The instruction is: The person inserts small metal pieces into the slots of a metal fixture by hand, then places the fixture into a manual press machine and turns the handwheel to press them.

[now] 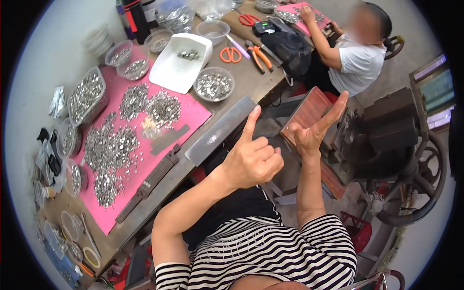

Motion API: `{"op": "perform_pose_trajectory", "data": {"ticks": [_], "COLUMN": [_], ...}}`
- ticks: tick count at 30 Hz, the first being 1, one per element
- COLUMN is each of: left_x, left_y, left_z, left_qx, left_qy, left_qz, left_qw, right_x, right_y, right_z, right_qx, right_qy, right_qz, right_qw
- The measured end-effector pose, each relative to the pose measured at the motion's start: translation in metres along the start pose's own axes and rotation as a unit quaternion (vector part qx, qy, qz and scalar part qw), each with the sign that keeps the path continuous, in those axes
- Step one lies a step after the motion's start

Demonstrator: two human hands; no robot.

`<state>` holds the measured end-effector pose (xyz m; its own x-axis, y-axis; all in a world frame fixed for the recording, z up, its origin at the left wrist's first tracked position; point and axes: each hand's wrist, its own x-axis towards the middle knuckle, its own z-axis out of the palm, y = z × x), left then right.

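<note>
My left hand (pixel 253 157) is raised in front of my lap, its index finger stretched out and the other fingers curled in. Nothing shows in it. My right hand (pixel 311 135) is up to its right, with thumb and a long finger spread apart and no object between them. Beyond my left hand, a grey metal plate (pixel 220 130) lies along the table's edge. Further left, several piles of small shiny metal pieces (pixel 111 147) cover a pink mat (pixel 193 113). Neither hand touches them.
A white tray (pixel 169 70), a round tub of metal pieces (pixel 214 84) and other containers ring the mat. Orange-handled scissors (pixel 230 55) and pliers (pixel 261 58) lie on the table. A person (pixel 360 63) works at the far right. A dark machine with a handwheel (pixel 401 140) stands at right.
</note>
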<state>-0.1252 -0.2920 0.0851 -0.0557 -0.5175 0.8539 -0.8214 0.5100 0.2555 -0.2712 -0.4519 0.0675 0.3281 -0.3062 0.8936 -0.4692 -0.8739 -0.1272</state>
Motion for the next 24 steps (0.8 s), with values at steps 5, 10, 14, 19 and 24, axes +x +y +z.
{"op": "perform_pose_trajectory", "data": {"ticks": [5,10,14,19,24], "left_x": [-0.002,-0.006,-0.036,-0.11,-0.178], "left_y": [0.0,0.002,0.01,0.028,0.049], "left_z": [0.0,-0.003,-0.006,-0.014,-0.023], "left_qx": [0.011,0.007,-0.105,-0.095,-0.179], "left_qy": [-0.02,-0.039,-0.015,0.001,0.052], "left_qz": [-0.005,-0.018,-0.075,-0.234,-0.452], "left_qw": [1.0,0.999,0.992,0.968,0.872], "right_x": [0.007,0.007,-0.017,-0.076,-0.15], "right_y": [-0.005,-0.015,-0.052,-0.109,-0.151], "right_z": [0.017,0.025,0.031,0.036,0.053], "right_qx": [0.056,0.107,0.212,0.334,0.44], "right_qy": [0.039,0.022,-0.162,-0.237,-0.344], "right_qz": [0.009,-0.029,-0.06,-0.056,0.015], "right_qw": [0.998,0.994,0.962,0.911,0.829]}}
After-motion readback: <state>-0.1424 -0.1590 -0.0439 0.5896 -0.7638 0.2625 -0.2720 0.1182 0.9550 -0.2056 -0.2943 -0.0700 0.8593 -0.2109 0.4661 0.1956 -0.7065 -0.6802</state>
